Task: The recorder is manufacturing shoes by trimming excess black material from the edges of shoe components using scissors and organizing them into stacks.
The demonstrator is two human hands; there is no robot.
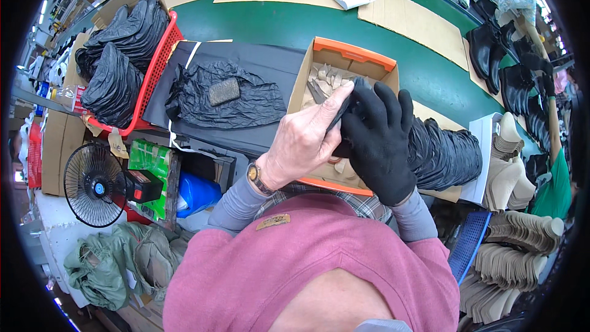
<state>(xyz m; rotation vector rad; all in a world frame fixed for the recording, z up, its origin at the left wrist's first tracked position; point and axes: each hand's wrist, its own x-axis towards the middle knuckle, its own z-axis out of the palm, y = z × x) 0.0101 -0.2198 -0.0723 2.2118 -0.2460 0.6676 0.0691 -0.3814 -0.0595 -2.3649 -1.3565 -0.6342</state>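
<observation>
The left hand (305,138), index straight, met the half-spread, gloved right hand (379,141) around something dark (347,108), pinch unclear, partly blocking the orange-rimmed box (359,53); a crumpled black stack (445,152) lay at their three o'clock.

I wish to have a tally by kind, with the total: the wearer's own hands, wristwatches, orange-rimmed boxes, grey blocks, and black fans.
Own hands: 2 (bare left hand, black-gloved right hand)
Wristwatch: 1
Orange-rimmed box: 1
Grey block: 1
Black fan: 1
Total: 6
</observation>
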